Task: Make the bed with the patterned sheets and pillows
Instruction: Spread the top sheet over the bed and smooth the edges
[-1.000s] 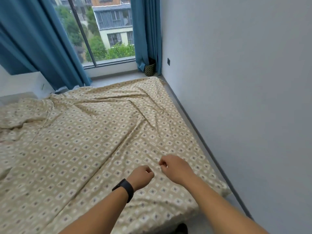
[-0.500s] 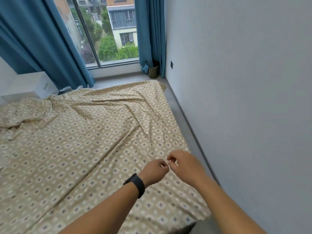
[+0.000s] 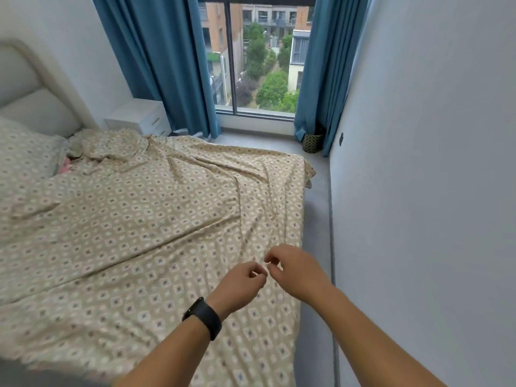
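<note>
While one patterned sheet (image 3: 134,219) lies rumpled across the bed, my left hand (image 3: 237,283) and right hand (image 3: 296,269) meet near its window-side edge, fingers curled, both seemingly pinching the fabric. One matching pillow (image 3: 25,152) rests by the headboard (image 3: 30,93); two blue curtains (image 3: 164,62) frame the window (image 3: 257,57).

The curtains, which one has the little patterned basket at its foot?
The right curtain, against the grey wall; the patterned basket sits at its base. The left curtain hangs beside the white nightstand.
</note>
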### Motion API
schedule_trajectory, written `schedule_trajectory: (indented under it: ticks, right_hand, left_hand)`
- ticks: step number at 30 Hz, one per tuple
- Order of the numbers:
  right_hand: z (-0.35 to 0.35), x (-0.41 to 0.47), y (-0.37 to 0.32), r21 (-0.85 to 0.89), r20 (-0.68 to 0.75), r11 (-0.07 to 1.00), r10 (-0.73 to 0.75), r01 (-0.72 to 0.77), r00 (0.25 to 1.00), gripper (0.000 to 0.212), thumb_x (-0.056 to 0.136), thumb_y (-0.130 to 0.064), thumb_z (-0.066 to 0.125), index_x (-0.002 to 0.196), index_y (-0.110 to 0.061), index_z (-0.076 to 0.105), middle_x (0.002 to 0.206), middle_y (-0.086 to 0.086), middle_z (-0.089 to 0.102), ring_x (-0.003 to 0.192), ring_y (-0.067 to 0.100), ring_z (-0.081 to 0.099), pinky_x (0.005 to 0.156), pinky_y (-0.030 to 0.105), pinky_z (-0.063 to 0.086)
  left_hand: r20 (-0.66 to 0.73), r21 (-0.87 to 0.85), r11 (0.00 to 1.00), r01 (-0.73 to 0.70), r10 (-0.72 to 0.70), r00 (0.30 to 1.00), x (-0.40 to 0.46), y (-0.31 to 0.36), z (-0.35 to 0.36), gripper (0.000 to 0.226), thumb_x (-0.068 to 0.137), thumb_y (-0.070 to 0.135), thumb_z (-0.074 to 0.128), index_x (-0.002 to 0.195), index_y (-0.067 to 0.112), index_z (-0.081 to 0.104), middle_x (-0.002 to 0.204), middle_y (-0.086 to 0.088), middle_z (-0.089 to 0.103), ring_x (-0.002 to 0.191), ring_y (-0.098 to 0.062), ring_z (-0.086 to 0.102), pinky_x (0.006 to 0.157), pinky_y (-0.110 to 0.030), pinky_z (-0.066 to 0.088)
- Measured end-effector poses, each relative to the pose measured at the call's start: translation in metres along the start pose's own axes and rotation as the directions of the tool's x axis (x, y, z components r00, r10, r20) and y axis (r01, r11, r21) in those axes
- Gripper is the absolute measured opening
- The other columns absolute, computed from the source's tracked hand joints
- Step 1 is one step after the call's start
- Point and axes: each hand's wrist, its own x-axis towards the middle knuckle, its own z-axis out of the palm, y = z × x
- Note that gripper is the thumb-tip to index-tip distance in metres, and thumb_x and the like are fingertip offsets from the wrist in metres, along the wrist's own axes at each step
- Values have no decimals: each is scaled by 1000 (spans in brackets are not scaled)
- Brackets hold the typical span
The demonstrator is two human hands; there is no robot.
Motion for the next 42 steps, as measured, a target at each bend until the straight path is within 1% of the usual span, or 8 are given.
schedule_trajectory:
  ticks: [6,10,14,21,28,34,39,42]
  right_hand:
    - [-6,7,-3,-9,-17,992,-123,123,992,22,100,-35,51,114,-30,66,109,-13,64,102,9,56,86,30,49]
    - [5,15,3,-42,129,977,-200,207,971,21,100,-29,48,110,-28,66,106,-10,63,99,12,57,86,35,50]
    - [9,62,5,-18,201,947,-311,321,929,22,100,-29,51,114,-29,67,109,-12,64,101,10,58,86,31,50]
    - [6,168,24,-3,417,834,-500,551,759,22,102,-31,52,119,-30,65,112,-13,65,98,8,61,83,30,53]
    - [-18,218,34,30,486,752,-587,658,648,22,101,-30,51,118,-30,66,112,-14,65,97,6,60,83,30,54]
    - [-26,260,69,44,485,802,-539,596,689,21,101,-30,52,116,-32,65,109,-17,63,94,3,58,79,25,51]
    - [-15,315,80,86,555,765,-569,638,607,24,101,-29,51,119,-31,66,114,-16,64,97,4,60,82,24,52]
    - [-17,382,73,99,599,669,-631,736,493,24,101,-29,50,119,-30,66,114,-14,65,95,7,63,82,30,55]
  left_hand:
    - [-76,16,1000,26,-24,997,1,3,4,16,94,30,51,96,27,66,95,-5,73,76,-17,65,67,-33,52]
    - [-157,-65,996,63,-72,985,4,2,8,14,94,28,52,93,27,66,92,-4,72,88,-26,70,71,-38,55]
    - [-229,-164,973,160,-195,954,15,-10,4,14,96,27,51,98,27,66,94,-5,71,77,-18,65,74,-41,55]
    - [-488,-459,843,281,-504,713,38,-6,-4,13,98,25,52,99,29,64,96,-4,69,74,-17,61,66,-31,49]
    - [-443,-572,780,253,-554,705,72,42,34,13,97,25,52,99,31,64,100,-6,69,75,-17,59,67,-30,47]
    - [-369,-524,783,336,-564,739,106,47,37,13,97,27,51,102,30,63,83,1,61,66,-13,54,61,-27,45]
    - [-385,-510,757,408,-625,679,137,52,7,15,97,26,51,103,30,65,90,-1,65,67,-10,55,60,-21,43]
    - [-475,-550,731,404,-672,568,187,63,-17,14,100,27,51,105,29,64,83,-2,62,62,-13,53,58,-25,41]
